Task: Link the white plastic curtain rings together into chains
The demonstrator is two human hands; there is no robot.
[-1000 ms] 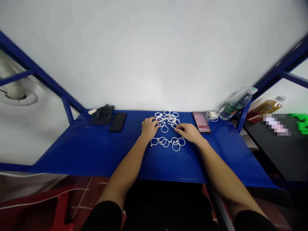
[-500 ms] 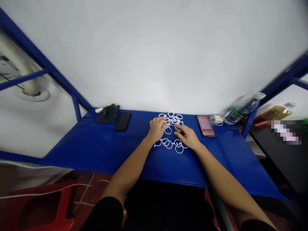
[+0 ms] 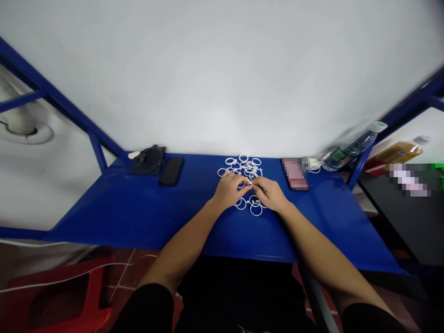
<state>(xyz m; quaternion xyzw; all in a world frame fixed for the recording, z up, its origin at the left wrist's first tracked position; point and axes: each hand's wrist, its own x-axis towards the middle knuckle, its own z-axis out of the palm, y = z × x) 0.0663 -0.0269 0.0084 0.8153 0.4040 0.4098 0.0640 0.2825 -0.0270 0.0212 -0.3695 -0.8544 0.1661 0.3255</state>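
Note:
My left hand [image 3: 229, 188] and my right hand [image 3: 272, 194] meet fingertip to fingertip over the middle of the blue table. Between them shows part of a small white ring piece, most of it hidden by the fingers. Both hands are closed in a pinch on it. Just beyond the fingers lies a loose pile of thin white rings [image 3: 243, 158], which look like plastic curtain rings with small eyelets. Closer to me, below the hands, several more white rings [image 3: 256, 209] lie in a row, partly covered by my hands.
On the blue table [image 3: 138, 212], a black phone [image 3: 171, 171] and a dark pouch-like item [image 3: 149, 160] lie to the left. A blurred-out phone [image 3: 294, 174], a white cable [image 3: 314, 163] and a leaning plastic bottle [image 3: 350, 150] are at the right. A white wall [image 3: 222, 83] rises behind.
My hands have come together from apart, the left moving rightward, and their fingertips now pinch a white ring piece. The view has shifted slightly.

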